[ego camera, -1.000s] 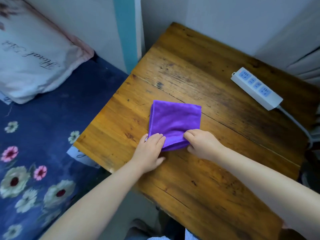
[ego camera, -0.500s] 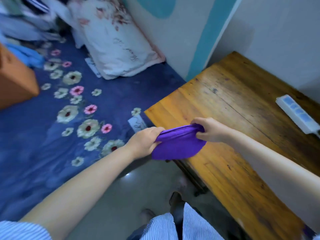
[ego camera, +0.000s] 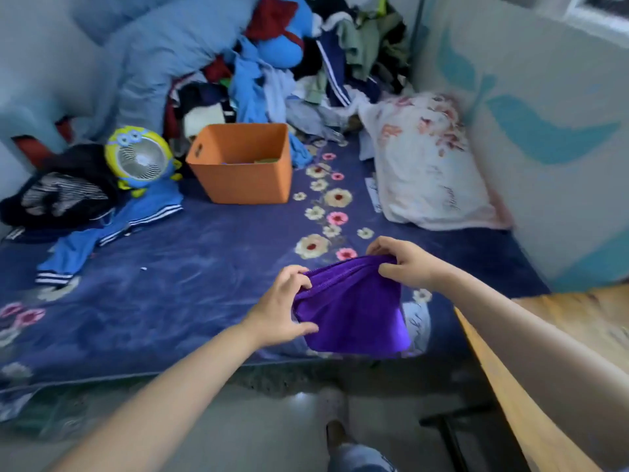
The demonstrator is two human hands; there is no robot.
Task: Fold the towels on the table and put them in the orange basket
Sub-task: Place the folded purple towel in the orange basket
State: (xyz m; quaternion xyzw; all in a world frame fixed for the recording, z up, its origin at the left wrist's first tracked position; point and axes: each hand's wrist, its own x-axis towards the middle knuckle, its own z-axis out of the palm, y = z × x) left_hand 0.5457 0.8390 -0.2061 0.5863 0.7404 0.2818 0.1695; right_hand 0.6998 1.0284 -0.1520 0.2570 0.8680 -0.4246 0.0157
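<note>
A flowered blue bed point(ego camera: 190, 274) carries a pillow point(ego camera: 425, 165) by the wall, a yellow fan point(ego camera: 141, 160) and a heap of clothes point(ego camera: 306, 63) behind.

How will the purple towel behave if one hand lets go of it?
The purple towel looks floppy: it sags below both hands, left hand and right hand. Released on one side, its folds would probably fall open. It seems light, held by fingertips alone.
</note>
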